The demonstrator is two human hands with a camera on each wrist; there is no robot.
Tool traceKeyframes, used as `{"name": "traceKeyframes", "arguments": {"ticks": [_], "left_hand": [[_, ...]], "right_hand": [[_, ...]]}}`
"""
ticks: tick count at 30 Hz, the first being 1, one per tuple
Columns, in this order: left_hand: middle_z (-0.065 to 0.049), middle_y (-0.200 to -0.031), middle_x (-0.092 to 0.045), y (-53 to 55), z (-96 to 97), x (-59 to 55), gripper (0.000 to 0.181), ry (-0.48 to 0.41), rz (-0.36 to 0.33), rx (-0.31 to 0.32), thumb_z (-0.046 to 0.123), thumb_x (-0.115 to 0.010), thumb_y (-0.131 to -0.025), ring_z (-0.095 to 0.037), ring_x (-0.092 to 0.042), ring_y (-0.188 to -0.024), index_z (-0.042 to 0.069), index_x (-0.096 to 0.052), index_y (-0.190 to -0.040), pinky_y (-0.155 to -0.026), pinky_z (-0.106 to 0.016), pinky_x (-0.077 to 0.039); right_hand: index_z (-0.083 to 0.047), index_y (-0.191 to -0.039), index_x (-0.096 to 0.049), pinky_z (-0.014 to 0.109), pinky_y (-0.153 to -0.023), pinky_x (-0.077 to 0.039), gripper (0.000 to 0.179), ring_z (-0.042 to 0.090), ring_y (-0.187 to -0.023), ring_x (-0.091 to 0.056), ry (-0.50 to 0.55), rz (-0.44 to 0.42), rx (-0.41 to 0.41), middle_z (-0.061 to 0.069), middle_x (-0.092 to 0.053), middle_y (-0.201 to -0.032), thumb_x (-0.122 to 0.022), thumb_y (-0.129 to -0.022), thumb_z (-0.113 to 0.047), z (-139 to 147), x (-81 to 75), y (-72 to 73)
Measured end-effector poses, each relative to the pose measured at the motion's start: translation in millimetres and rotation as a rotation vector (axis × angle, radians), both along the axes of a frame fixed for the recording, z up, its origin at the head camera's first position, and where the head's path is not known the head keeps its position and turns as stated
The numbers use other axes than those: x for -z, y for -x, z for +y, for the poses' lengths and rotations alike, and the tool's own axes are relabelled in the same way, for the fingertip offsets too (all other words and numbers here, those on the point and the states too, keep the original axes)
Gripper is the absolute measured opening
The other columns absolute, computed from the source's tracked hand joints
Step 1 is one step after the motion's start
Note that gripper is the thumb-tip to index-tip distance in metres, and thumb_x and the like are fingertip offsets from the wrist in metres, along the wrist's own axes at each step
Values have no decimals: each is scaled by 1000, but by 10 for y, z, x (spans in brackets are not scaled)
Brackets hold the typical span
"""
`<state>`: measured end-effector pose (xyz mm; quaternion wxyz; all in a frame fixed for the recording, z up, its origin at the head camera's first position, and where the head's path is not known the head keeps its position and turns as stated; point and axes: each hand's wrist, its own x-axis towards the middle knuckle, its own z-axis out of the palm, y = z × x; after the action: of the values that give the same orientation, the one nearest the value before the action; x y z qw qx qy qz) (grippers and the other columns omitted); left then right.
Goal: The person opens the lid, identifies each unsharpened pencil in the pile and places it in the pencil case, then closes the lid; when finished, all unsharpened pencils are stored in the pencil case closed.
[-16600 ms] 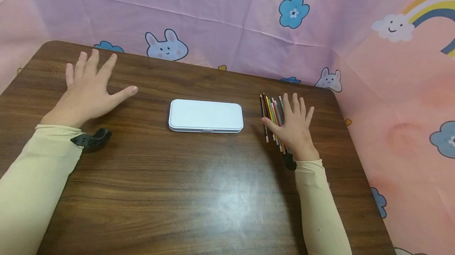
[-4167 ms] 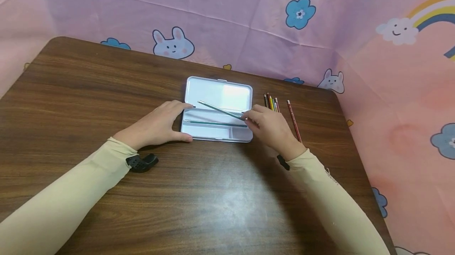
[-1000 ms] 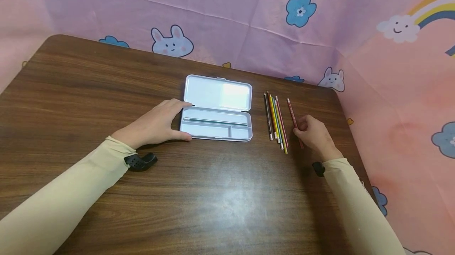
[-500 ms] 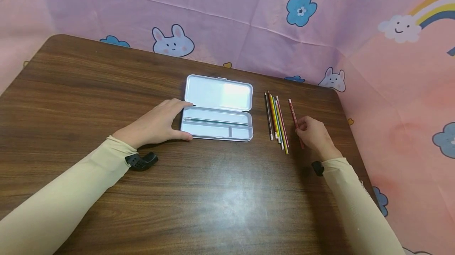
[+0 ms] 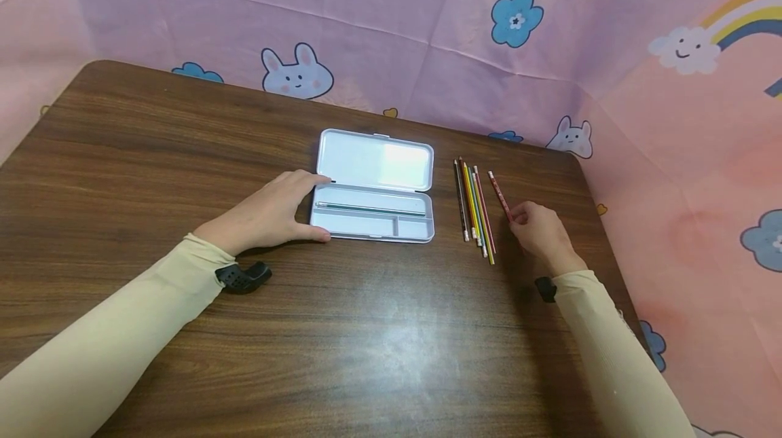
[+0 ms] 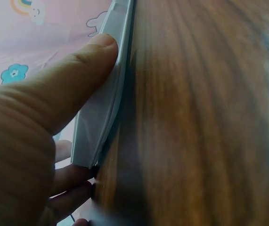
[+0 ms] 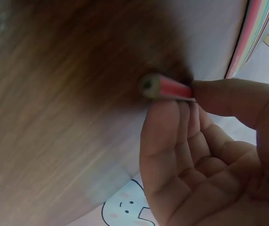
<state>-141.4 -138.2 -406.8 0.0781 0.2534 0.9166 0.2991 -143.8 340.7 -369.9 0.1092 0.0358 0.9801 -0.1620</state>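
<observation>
A white pencil case (image 5: pixel 374 215) lies with its lid (image 5: pixel 375 159) raised back on the table. A dark green pencil (image 5: pixel 370 208) rests in its long rear compartment. My left hand (image 5: pixel 263 215) holds the case's left end, thumb (image 6: pixel 85 61) against the front side and fingers around the back. Toward the right, my right hand (image 5: pixel 542 233) pinches a red pencil (image 5: pixel 499 195) between thumb and fingers. In the right wrist view this pencil (image 7: pixel 169 88) shows its blunt, dark-cored end pointing at the camera; the palm side of the hand faces up the view.
Several pencils (image 5: pixel 474 210) in black, brown, yellow, red and other colours lie side by side between the case and my right hand. The brown wooden table (image 5: pixel 342 329) meets a patterned cloth backdrop (image 5: pixel 379 30) behind and at the right.
The case has been opened and a green pencil laid in it. Within the last half second the red pencil has been lifted, tilting and swinging left at its far end. My left hand stays put.
</observation>
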Motion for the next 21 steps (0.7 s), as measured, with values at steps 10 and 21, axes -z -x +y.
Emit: {"name": "traceKeyframes", "arguments": {"ticks": [10, 21], "left_hand": [[-15, -156, -44, -1, -5, -11, 102, -2, -13, -18, 62, -82, -80, -33, -38, -144, 9, -40, -156, -117, -57, -36], [-16, -156, -43, 7, 3, -10, 103, 17, -11, -19, 65, -80, -80, -35, -37, -146, 9, -40, -156, -117, -59, -36]], "right_hand": [[-2, -118, -68, 48, -78, -54, 23, 32, -94, -63, -6, 184, -50, 17, -68, -108, -63, -98, -12, -74, -104, -12], [-9, -114, -72, 38, -66, -57, 21, 19, -82, -63, -14, 400, -466, 4, -67, -99, -70, -93, -7, -1003, -237, -19]]}}
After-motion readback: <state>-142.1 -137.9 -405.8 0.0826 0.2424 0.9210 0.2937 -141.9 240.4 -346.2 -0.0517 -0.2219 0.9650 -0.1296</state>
